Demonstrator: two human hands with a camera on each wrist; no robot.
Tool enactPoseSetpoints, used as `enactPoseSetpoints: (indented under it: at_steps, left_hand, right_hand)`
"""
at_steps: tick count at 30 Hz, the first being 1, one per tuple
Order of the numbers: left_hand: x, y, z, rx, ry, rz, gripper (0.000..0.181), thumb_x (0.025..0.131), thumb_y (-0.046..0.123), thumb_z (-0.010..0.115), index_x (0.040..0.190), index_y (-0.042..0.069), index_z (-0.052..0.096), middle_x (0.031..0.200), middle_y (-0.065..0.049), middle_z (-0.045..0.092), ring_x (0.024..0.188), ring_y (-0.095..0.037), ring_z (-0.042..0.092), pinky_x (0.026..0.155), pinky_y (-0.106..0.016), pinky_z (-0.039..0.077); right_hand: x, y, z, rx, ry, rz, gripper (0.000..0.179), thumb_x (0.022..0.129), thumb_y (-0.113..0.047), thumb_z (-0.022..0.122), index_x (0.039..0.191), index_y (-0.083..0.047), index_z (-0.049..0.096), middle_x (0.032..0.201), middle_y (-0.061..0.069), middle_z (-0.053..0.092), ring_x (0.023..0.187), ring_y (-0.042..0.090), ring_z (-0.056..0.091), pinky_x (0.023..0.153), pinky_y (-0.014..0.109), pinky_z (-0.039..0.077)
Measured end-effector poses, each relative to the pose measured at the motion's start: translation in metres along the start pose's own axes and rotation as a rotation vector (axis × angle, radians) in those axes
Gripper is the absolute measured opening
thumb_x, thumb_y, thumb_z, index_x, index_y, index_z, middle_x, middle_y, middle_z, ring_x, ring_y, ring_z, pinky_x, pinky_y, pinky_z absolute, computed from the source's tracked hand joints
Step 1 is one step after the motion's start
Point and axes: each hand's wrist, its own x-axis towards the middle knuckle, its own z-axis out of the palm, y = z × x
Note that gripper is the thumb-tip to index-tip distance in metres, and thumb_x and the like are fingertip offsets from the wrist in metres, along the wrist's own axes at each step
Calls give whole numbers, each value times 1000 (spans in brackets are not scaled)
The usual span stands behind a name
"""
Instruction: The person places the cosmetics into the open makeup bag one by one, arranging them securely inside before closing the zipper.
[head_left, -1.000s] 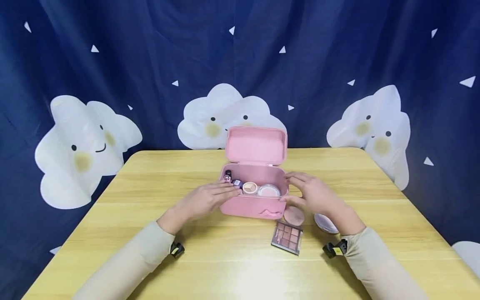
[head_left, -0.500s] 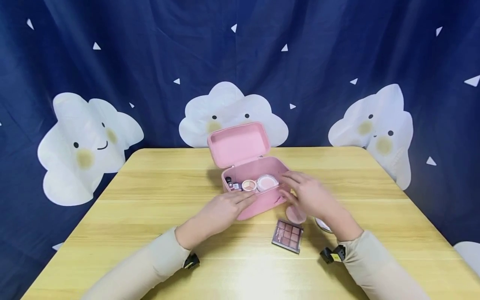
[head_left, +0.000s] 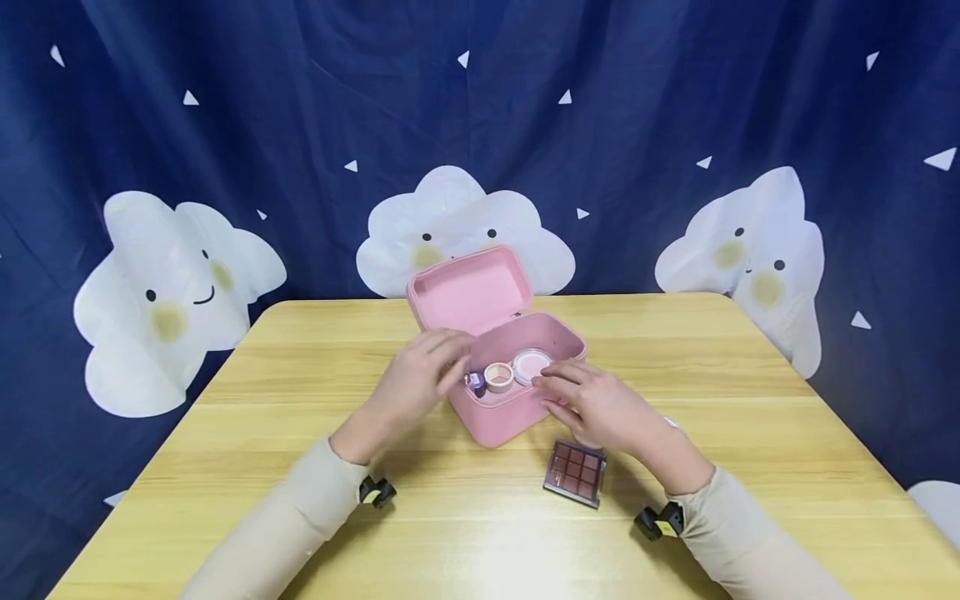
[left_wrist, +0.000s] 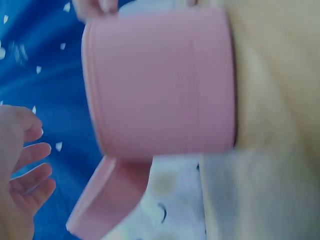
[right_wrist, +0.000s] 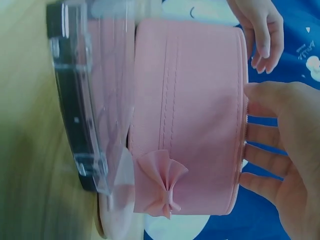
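A: Nearest first. What do we have?

B: Two pale sleeves [head_left: 285,517], a small black camera [head_left: 377,492] at each wrist. Then the palette [head_left: 576,473], reddish-brown pans under a clear cover, lying on the table [head_left: 435,542]. From the right wrist we get a pale pink disc [right_wrist: 120,205] just behind it, partly covered by its clear corner.

A: Right hand [head_left: 607,408]?

B: At the box's front rim, right part. Thumb on the near side, fingers bent past the rim, tips hidden behind the front wall in our wrist view. We can't tell if they grasp it or just rest there.

A: Left hand [head_left: 412,375]?

B: Released. Fingers loosely bent, hanging above the box's left end; both wrist views show them apart from it. Blurred in the head view.

A: And the box [head_left: 495,421]?

B: Pink, upright, mid-table, past the palette, turned so we face a front corner. Bow [right_wrist: 167,187] on the front.

A: Inside?

B: Left to right: purple jar [head_left: 477,382] near the left fingers, round pot [head_left: 498,377], white-rimmed compact [head_left: 531,367] close to the right fingers.

A: Farthest?

B: Lid [head_left: 472,292], raised and leaning back. Behind that, our blue curtain [head_left: 480,108], printed with clouds.
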Motion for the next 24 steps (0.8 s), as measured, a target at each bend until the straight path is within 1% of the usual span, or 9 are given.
enactPoseSetpoints:
  at_steps: [5,7,9,13,15,17,19,21,24]
  left_hand:
    - [7,-31,-9,5,158,-122,29,90,11,67,118,4,67,119,-10,65,113,-30,57,102,-42,43]
    - [9,-41,-10,15,203,-184,29,90,11,66,118,3,67,120,-13,64,112,-33,56,100,-44,43]
    - [11,-49,-11,14,223,-252,30,90,11,66,120,2,66,122,-14,62,112,-35,54,98,-47,43]
    - [14,-56,-12,-39,198,-402,38,92,16,66,128,4,61,130,-16,56,118,-36,50,96,-52,43]
    - [16,-58,-12,-80,177,-468,41,94,18,64,132,5,57,134,-16,53,122,-35,50,96,-51,45]
    - [18,-61,-11,-115,163,-523,42,95,20,63,134,5,56,136,-16,52,122,-33,51,92,-47,49]
    - [20,-63,-10,-149,158,-554,39,96,19,61,133,5,57,135,-16,53,118,-31,54,87,-43,54]
    - [20,-64,-9,-174,161,-571,36,97,17,60,131,4,59,132,-15,55,116,-28,55,84,-39,55]
    - [18,-63,-11,-180,166,-565,33,97,13,58,129,4,62,128,-14,58,112,-26,56,84,-38,56]
  right_hand:
    - [-2,7,-3,19,12,12,21,90,-22,69,105,-8,69,106,10,66,97,27,65,87,43,54]
    - [-4,9,-4,21,11,27,22,93,-27,67,104,-8,69,106,10,66,98,28,65,87,44,53]
    - [-5,11,-5,17,12,42,24,94,-31,65,103,-9,69,106,9,67,98,27,65,87,44,53]
    - [-6,14,-6,25,17,41,23,93,-32,66,100,-10,69,106,7,67,99,26,65,89,43,53]
    - [-7,16,-5,25,26,30,21,92,-30,68,100,-10,69,105,6,67,99,24,64,89,42,53]
    - [-7,18,-4,24,37,15,20,90,-28,71,100,-10,69,104,6,67,98,23,65,88,41,53]
    - [-6,19,-3,26,50,6,20,88,-25,73,100,-10,69,103,5,67,97,23,65,87,41,53]
    - [-6,19,-2,31,58,9,20,86,-23,75,99,-10,69,103,6,67,97,24,65,87,41,53]
    - [-6,20,1,39,56,28,18,84,-17,77,98,-9,70,105,8,68,99,26,65,88,42,53]
